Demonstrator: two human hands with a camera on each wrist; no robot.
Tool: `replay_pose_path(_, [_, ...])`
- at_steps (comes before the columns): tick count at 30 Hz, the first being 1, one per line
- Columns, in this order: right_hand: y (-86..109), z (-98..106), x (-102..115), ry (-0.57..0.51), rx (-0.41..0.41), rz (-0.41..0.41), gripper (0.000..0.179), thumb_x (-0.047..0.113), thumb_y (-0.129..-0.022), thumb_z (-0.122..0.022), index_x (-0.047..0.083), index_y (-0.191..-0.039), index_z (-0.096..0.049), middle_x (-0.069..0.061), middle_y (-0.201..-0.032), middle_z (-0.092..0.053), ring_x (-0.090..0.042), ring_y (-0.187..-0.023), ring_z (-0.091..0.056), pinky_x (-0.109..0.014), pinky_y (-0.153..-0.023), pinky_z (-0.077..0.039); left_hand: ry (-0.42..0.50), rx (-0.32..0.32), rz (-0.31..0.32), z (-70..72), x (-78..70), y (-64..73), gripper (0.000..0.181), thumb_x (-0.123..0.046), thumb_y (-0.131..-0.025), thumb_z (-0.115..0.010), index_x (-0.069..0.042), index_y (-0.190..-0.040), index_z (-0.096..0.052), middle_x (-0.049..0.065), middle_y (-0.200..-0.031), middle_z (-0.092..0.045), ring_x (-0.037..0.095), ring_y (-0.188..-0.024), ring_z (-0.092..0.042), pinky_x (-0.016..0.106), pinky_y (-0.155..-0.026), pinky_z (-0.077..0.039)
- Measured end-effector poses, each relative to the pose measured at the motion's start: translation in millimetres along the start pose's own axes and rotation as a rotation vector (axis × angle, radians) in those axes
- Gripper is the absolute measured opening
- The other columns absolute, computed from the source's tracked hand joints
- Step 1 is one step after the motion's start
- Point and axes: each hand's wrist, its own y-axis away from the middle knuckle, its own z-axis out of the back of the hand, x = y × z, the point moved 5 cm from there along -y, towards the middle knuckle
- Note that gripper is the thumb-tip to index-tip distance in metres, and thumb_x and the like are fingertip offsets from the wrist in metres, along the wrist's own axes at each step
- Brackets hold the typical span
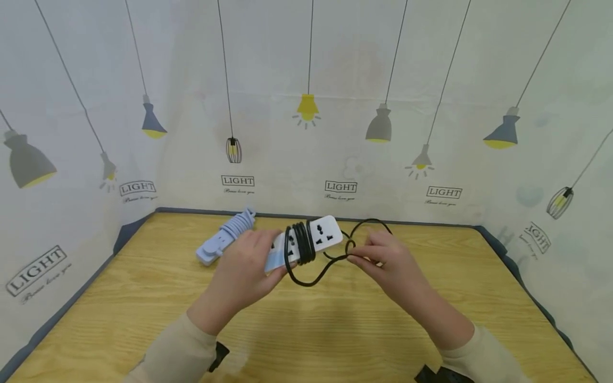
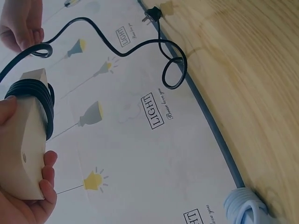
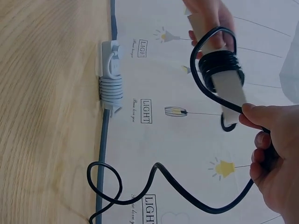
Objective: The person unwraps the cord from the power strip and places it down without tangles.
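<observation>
A white power strip (image 1: 326,232) is held up off the table, tilted, in my left hand (image 1: 246,265), whose fingers and thumb grip one end. Several turns of black cord (image 1: 303,243) wrap around its middle. My right hand (image 1: 390,266) pinches the loose part of that cord to the right of the strip, and a slack loop hangs between the two hands. Past the right hand the cord curls away to a black plug (image 2: 153,14) by the table's far edge. The strip's plain back (image 2: 21,154) faces the left wrist camera.
A pale blue power strip (image 1: 213,247) with its own cord wound around it lies at the back left of the wooden table (image 1: 335,330). A pale cloth printed with lamps (image 1: 287,149) stands around the table's back and sides.
</observation>
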Motion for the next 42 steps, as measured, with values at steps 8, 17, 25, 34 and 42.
replay_pose_path(8, [-1.8,14,8,-0.024,-0.052,0.091,0.020,-0.004,-0.069,-0.083,0.008,-0.084,-0.077,0.010,-0.072,-0.047,-0.007,-0.067,-0.039,-0.013,-0.060,-0.031,-0.016,0.031,0.018,-9.1,6.2,3.2,0.058,-0.030,-0.075,-0.083,0.002,-0.116,-0.058,0.012,-0.096,-0.066,0.026,-0.080,-0.059,0.036,-0.066,-0.051])
replay_pose_path(17, [-10.1,29,8,-0.028,-0.103,0.058,0.020,-0.005,-0.072,-0.081,0.008,-0.087,-0.076,0.009,-0.074,-0.051,-0.007,-0.066,-0.041,-0.014,-0.056,-0.033,-0.049,0.077,0.037,-14.2,11.3,6.5,0.061,-0.036,-0.077,-0.082,0.001,-0.121,-0.061,0.012,-0.100,-0.066,0.026,-0.086,-0.060,0.037,-0.071,-0.052])
replay_pose_path(25, [-16.7,35,-1,-0.015,-0.106,-0.046,0.016,-0.005,-0.080,-0.076,0.008,-0.089,-0.071,0.008,-0.075,-0.056,-0.005,-0.064,-0.048,-0.016,-0.057,-0.039,-0.063,0.095,0.029,-16.7,11.6,9.4,0.064,-0.044,-0.080,-0.078,0.000,-0.123,-0.060,0.011,-0.100,-0.065,0.025,-0.085,-0.060,0.036,-0.070,-0.051])
replay_pose_path(34, [-17.8,38,-24,-0.015,-0.146,-0.139,0.003,0.005,-0.090,-0.069,0.004,-0.092,-0.069,0.002,-0.078,-0.060,-0.008,-0.066,-0.047,-0.016,-0.058,-0.038,-0.065,0.102,0.012,-18.3,10.0,14.5,0.062,-0.044,-0.081,-0.077,0.000,-0.122,-0.061,0.010,-0.100,-0.065,0.026,-0.089,-0.061,0.038,-0.076,-0.053])
replay_pose_path(42, [-13.8,28,-46,-0.021,-0.046,-0.316,0.009,0.015,-0.095,-0.065,0.007,-0.097,-0.070,0.002,-0.081,-0.059,-0.012,-0.065,-0.048,-0.024,-0.056,-0.042,-0.070,0.080,0.003,-13.2,7.0,11.6,0.062,-0.044,-0.081,-0.077,0.000,-0.122,-0.061,0.010,-0.100,-0.066,0.025,-0.086,-0.060,0.036,-0.068,-0.051])
